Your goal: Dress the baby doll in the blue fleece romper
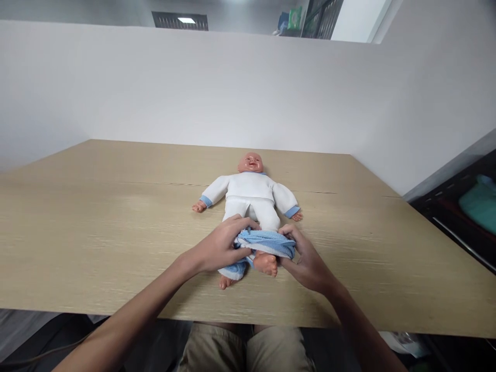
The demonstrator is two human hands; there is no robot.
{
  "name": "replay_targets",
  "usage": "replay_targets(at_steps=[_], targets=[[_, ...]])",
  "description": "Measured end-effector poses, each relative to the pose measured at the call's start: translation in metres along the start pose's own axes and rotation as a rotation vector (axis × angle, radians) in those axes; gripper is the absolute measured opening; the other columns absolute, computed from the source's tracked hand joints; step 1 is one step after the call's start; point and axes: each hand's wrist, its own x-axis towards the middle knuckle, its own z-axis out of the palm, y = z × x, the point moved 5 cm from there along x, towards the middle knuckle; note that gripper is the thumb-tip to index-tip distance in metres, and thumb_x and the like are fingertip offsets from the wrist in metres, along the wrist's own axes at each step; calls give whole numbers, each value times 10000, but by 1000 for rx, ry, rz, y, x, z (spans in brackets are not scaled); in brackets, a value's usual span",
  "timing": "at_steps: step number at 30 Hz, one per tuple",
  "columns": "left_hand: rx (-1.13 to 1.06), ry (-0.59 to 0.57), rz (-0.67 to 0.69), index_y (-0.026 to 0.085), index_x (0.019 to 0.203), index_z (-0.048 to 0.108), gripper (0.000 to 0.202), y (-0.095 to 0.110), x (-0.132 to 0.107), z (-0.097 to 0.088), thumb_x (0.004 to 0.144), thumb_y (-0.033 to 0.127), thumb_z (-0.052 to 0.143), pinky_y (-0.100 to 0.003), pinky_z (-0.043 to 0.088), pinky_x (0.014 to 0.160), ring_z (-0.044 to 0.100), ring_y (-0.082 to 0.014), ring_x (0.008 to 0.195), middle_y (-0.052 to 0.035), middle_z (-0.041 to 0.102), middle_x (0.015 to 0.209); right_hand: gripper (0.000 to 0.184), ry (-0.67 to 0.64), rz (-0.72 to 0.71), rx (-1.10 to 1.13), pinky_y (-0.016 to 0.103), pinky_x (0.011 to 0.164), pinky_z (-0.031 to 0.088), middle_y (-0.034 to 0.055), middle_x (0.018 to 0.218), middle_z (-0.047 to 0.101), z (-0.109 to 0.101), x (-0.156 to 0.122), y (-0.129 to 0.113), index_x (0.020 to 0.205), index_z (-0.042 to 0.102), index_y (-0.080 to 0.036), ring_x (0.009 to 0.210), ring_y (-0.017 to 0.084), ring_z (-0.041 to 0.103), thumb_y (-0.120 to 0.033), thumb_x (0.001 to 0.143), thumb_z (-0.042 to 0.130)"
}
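Observation:
A baby doll (250, 185) with a white cloth body and blue cuffs lies on its back on the table, its feet toward me. Bunched blue and white doll trousers (265, 242) sit around its lower legs. My left hand (222, 243) grips the left side of the bunched cloth, thumb below and fingers above. On the other side, my right hand (304, 258) pinches the cloth's right edge. One bare doll foot (265, 263) sticks out between my hands. The other foot (225, 281) shows lower left, below a blue and white leg end.
The wooden table (116, 232) stretches wide on both sides, with its near edge just above my lap. A white wall (232, 88) rises behind it. At the right stands a dark rack (445, 206) holding a green item (480, 204).

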Motion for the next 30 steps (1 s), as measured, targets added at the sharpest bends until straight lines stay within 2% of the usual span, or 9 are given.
replay_targets(at_steps=[3, 6, 9, 13, 15, 18, 24, 28, 30], targets=[[2, -78, -25, 251, 1338, 639, 445, -2, -6, -8, 915, 308, 764, -407, 457, 1086, 596, -285, 1241, -56, 661, 1298, 324, -176, 26, 6, 327, 881, 463, 15, 1101, 606, -9, 7, -4, 1209, 560, -244, 997, 211, 578, -196, 922, 701], [-22, -121, -48, 288, 1396, 629, 502, -8, -11, -16, 941, 440, 780, -407, 451, 1127, 578, -283, 1302, -49, 660, 1374, 346, -323, 70, -1, 312, 796, 447, 3, 1052, 591, -14, 9, 0, 1219, 578, -247, 898, 190, 555, -323, 941, 769], [-50, -115, -39, 303, 1352, 666, 463, -16, -12, -21, 934, 448, 805, -391, 466, 1105, 596, -265, 1279, -34, 691, 1333, 287, -366, 14, -23, 317, 787, 423, 1, 993, 581, -18, 15, 7, 1096, 625, -237, 879, 189, 543, -417, 950, 795], [-168, 28, -57, 273, 1270, 683, 295, -27, -5, -24, 1018, 426, 710, -343, 508, 1000, 640, -224, 1180, -34, 707, 1243, 217, -301, -90, 14, 346, 897, 413, 14, 967, 576, -22, 30, 19, 982, 645, -224, 951, 205, 539, -427, 1059, 654], [-198, 109, -84, 266, 1281, 669, 311, -31, 0, -25, 1029, 447, 694, -317, 513, 928, 637, -209, 1121, -32, 696, 1208, 235, -245, -47, 66, 335, 849, 405, 1, 931, 536, -24, 39, 27, 1002, 639, -228, 887, 191, 504, -445, 1087, 602], [-177, 147, -132, 261, 1319, 647, 395, -37, 4, -26, 1010, 498, 714, -306, 504, 851, 626, -202, 1035, -28, 684, 1149, 274, -154, 17, 129, 320, 785, 388, -14, 889, 481, -24, 49, 40, 988, 620, -231, 828, 181, 459, -478, 1097, 570], [-53, 49, -207, 235, 1210, 650, 421, -56, -10, -37, 973, 571, 734, -346, 484, 893, 604, -232, 1028, -38, 665, 1141, 370, -44, 173, 220, 318, 818, 462, 1, 930, 569, -12, 49, 73, 1021, 663, -234, 887, 207, 526, -589, 1064, 570], [-168, -81, -267, 250, 1272, 638, 422, -71, -21, -38, 988, 553, 715, -365, 493, 997, 598, -272, 1198, -54, 656, 1262, 389, -21, 247, 269, 325, 912, 508, 13, 998, 644, -7, 44, 85, 1054, 701, -235, 974, 221, 589, -615, 1025, 628], [-253, -128, -256, 242, 1252, 661, 406, -75, -22, -36, 984, 543, 717, -360, 509, 1003, 608, -269, 1203, -62, 664, 1270, 394, -18, 260, 287, 339, 960, 520, 15, 1041, 681, -6, 43, 87, 1092, 722, -240, 1010, 227, 620, -618, 1006, 656]])
